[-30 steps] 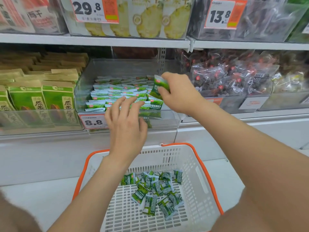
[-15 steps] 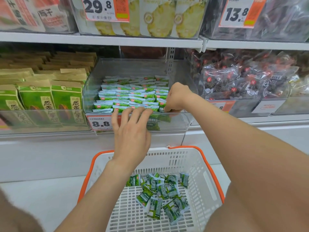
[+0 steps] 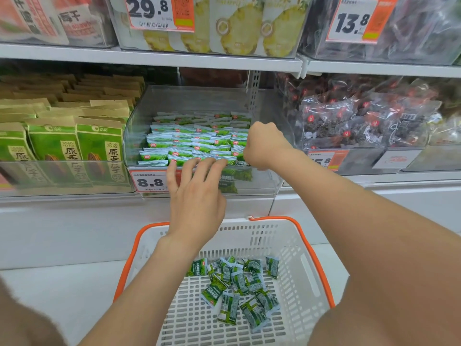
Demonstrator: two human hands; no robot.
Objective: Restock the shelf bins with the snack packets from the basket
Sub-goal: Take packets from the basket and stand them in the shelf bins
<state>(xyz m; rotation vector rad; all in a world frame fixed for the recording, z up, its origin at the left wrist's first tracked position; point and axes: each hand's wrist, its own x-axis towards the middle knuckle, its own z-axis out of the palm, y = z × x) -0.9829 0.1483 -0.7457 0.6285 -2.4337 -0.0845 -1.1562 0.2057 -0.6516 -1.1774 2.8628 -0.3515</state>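
The left hand [image 3: 197, 198] lays straight, spread fingers on the clear bin's [image 3: 199, 101] front rim, at the packet rows [image 3: 192, 142]. The right hand [image 3: 262, 146] curls down into the bin's right side, its hold hidden. Loose packets [image 3: 237, 285] lie in the basket [image 3: 311, 248].

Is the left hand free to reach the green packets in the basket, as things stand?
Probably yes. The left hand holds nothing, its fingers straight; the basket has no lid, and the packets lie loose just below its forearm.
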